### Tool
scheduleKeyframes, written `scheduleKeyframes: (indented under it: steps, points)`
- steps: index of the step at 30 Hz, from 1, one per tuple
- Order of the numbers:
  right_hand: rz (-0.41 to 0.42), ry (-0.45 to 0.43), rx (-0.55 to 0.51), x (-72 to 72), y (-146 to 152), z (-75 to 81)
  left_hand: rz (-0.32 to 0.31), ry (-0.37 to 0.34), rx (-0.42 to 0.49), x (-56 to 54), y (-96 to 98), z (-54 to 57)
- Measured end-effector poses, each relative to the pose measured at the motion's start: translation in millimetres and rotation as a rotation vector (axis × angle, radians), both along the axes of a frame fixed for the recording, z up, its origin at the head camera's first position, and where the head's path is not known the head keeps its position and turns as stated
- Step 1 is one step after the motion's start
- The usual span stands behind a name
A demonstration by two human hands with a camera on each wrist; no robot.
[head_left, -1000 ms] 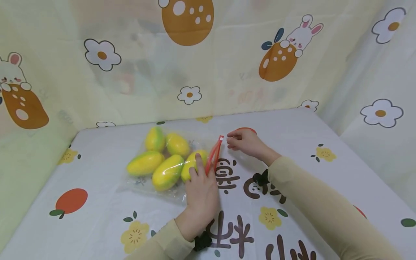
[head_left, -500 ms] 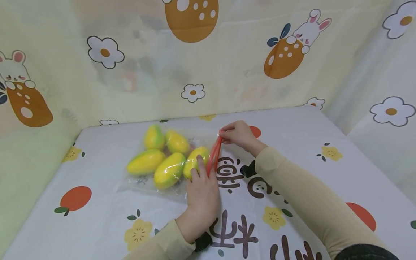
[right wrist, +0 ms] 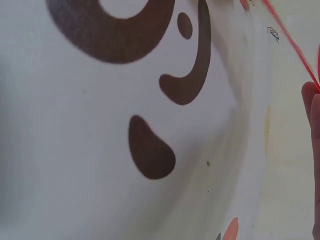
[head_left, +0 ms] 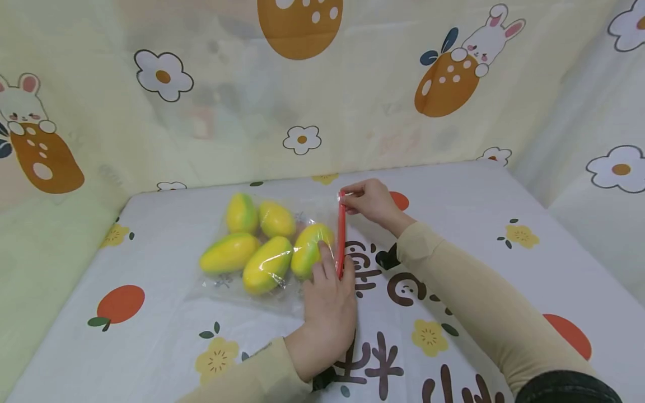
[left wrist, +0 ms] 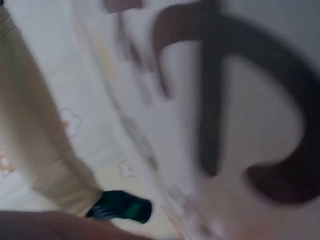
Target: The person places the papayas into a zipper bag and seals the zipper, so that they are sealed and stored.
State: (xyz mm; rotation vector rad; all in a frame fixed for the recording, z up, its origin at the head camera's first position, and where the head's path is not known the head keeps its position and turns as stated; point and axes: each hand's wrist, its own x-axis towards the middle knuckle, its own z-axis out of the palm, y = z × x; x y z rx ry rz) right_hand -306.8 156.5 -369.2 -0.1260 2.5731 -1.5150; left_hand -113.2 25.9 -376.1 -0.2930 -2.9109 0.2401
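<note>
A clear plastic zip bag (head_left: 287,299) with a red closure strip (head_left: 341,235) along its right edge lies on the table. Several yellow-green mangoes (head_left: 267,264) are inside it. At the strip's near end, my left hand (head_left: 330,308) holds the bag's edge between thumb and index finger; other fingers lie over the bag beside the nearest mango. My right hand (head_left: 375,204) pinches the strip's far end, where a small pale piece shows. In the right wrist view, fingertips (right wrist: 309,102) meet the red strip at the frame edge. The left wrist view barely catches the left hand.
A white printed cloth (head_left: 166,347) with fruit, flowers and brown lettering covers the table. Behind it hangs a pale yellow curtain (head_left: 227,112), and a lighter curtain (head_left: 584,112) is on the right. A dark band (head_left: 566,386) shows on the right arm.
My right hand has moved left and taken hold of the strip's far end. The strip's two halves, earlier spread in a V, now lie together and straight. My left hand has shifted slightly right.
</note>
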Motion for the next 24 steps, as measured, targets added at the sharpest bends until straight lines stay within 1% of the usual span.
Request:
scheduleKeyframes:
  steps: [2, 4, 5, 7, 9, 10, 12, 14, 16, 17, 20, 22, 24]
  points:
    - [0.009, 0.013, 0.003, -1.0, 1, -0.8, -0.036, -0.051, 0.033, -2.6, -4.2, 11.1]
    - [0.011, 0.019, 0.010, -2.0, 1, -1.7, -0.057, -0.111, 0.074, -8.7, -10.3, 25.7]
    - [0.010, 0.021, 0.015, -2.3, 1, -2.0, -0.062, -0.139, 0.095, -13.4, -13.6, 33.7]
    - [0.004, 0.018, 0.017, -2.5, 1, -2.3, -0.058, -0.181, 0.136, -26.4, -20.0, 49.1]
    - [-0.003, 0.012, 0.018, -2.1, 1, -2.5, -0.039, -0.231, 0.151, -43.6, -25.3, 63.8]
    - [-0.006, 0.011, 0.017, -2.9, 1, -1.6, -0.029, -0.259, 0.163, -54.3, -27.6, 71.1]
    - [-0.011, 0.007, 0.011, -3.9, 0, 0.2, -0.007, -0.321, 0.186, -78.5, -31.2, 83.1]
    - [-0.016, -0.001, -0.001, -4.0, -1, 1.7, 0.004, -0.379, 0.204, -105.3, -33.7, 91.2]
    - [-0.023, -0.011, -0.021, -3.8, -3, 2.4, -0.008, -0.438, 0.219, -134.1, -34.7, 95.3]
    - [-0.028, -0.016, -0.032, -3.5, -3, 2.8, -0.029, -0.465, 0.217, -149.1, -35.0, 95.6]
    - [-0.045, -0.029, -0.052, -2.1, -4, 2.8, -0.131, -0.556, 0.199, -189.9, -34.9, 91.1]
    - [-0.059, -0.038, -0.057, -1.7, -4, 2.4, -0.202, -0.612, 0.177, -211.1, -33.7, 85.3]
    - [-0.074, -0.047, -0.056, -1.0, -5, 2.1, -0.249, -0.659, 0.177, -226.6, -32.6, 77.9]
